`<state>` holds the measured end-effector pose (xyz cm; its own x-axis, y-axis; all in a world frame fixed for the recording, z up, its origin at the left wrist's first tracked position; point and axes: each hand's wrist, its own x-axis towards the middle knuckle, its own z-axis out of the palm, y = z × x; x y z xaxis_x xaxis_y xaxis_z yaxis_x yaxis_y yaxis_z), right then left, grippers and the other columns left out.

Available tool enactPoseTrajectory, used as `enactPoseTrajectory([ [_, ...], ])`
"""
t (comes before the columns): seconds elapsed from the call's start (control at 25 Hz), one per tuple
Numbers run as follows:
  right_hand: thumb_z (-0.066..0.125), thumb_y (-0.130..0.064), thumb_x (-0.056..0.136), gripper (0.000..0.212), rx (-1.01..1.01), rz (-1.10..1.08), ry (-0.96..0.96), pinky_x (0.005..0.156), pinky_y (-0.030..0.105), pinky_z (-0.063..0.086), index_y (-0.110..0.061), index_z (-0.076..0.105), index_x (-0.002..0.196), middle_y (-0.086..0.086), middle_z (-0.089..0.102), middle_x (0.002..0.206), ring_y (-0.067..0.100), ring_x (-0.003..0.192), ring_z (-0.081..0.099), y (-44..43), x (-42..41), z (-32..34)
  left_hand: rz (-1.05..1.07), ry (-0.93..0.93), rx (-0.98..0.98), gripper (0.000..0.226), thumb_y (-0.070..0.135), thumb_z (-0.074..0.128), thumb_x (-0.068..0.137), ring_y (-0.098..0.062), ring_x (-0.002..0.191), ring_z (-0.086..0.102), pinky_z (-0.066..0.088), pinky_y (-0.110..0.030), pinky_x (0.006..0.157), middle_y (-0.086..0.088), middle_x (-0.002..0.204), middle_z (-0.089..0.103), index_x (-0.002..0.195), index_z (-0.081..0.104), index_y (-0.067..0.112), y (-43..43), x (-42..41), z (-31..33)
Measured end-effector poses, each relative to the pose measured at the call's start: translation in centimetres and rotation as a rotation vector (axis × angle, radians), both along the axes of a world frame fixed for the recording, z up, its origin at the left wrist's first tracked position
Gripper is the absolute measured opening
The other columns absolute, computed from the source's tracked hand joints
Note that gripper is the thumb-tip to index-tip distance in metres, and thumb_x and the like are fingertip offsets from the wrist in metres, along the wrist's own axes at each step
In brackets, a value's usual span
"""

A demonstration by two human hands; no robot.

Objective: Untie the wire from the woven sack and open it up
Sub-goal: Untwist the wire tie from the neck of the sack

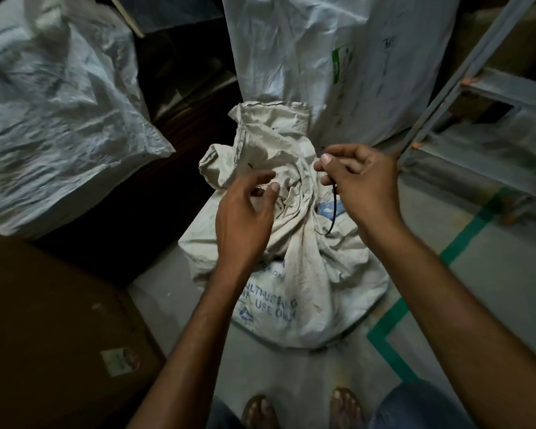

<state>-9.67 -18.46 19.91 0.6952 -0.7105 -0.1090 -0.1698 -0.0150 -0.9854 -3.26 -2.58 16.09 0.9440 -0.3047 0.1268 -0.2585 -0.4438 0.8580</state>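
Pinching the wire (pixel 333 209) between thumb and forefinger, my right hand (pixel 364 187) holds it above the sack (pixel 300 274), so that its dark length hangs down and its low end lies against the cloth just under the gathered neck. I hold it high to see where it runs. In this dim light I cannot tell whether that low end is looped round the neck or already free.

My left hand (pixel 242 212) holds nothing. Its fingers are loose and a little curved, spread just over the crumpled neck, where they can take hold of the cloth once the wire lets go.

The sack sits on the grey floor (pixel 492 289) in front of my feet, printed side towards me, its top slumped back towards the tall white bag (pixel 307 57) behind it. Another white bag (pixel 59 103) lies to my left, a cardboard box (pixel 44 335) is near my left leg, and a metal frame (pixel 477 82) stands to my right.

I judge the untying nearly done, with the mouth not yet opened
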Motion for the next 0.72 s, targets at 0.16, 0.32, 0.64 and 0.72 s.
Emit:
enactPoseTrajectory([
  [0.16, 0.071, -0.012, 0.094, 0.003, 0.006, 0.042, 0.083, 0.061, 0.019, 0.053, -0.013, 0.069, 0.097, 0.001, 0.079, 0.083, 0.007, 0.065, 0.07, 2.8, -2.0, 7.2, 0.066, 0.055, -0.022, 0.018, 0.034, 0.066, 0.098, 0.001, 0.094, 0.067, 0.059, -0.037, 0.08, 0.015, 0.109, 0.072, 0.113, 0.073, 0.027, 3.1, -2.6, 7.7],
  [0.32, 0.065, -0.014, 0.098, 0.008, -0.021, 0.121, 0.15, 0.064, 0.024, 0.054, -0.018, 0.072, 0.1, -0.001, 0.078, 0.09, 0.004, 0.066, 0.069, 7.2, -2.8, 13.8, 0.143, 0.055, 0.025, 0.02, 0.032, 0.063, 0.098, 0.002, 0.097, 0.065, 0.058, -0.037, 0.082, 0.013, 0.113, 0.07, 0.115, 0.072, 0.027, 7.8, -4.6, 15.5],
  [0.64, 0.061, -0.013, 0.099, 0.026, 0.018, 0.312, 0.214, 0.067, 0.03, 0.057, -0.017, 0.069, 0.124, -0.002, 0.076, 0.108, 0.004, 0.066, 0.07, 20.7, 0.3, 23.4, 0.256, -0.035, 0.041, 0.025, 0.022, 0.061, 0.1, -0.004, 0.101, 0.065, 0.053, -0.02, 0.084, 0.005, 0.117, 0.069, 0.123, 0.07, 0.018, 20.8, -3.6, 27.6],
  [0.72, 0.062, -0.015, 0.099, 0.027, 0.016, 0.345, 0.223, 0.062, 0.028, 0.054, -0.016, 0.068, 0.125, -0.002, 0.075, 0.108, 0.005, 0.067, 0.071, 24.9, 1.5, 25.4, 0.267, -0.056, 0.034, 0.024, 0.019, 0.06, 0.1, -0.006, 0.102, 0.065, 0.054, -0.025, 0.083, 0.003, 0.116, 0.07, 0.122, 0.07, 0.016, 24.7, -2.5, 29.7],
])
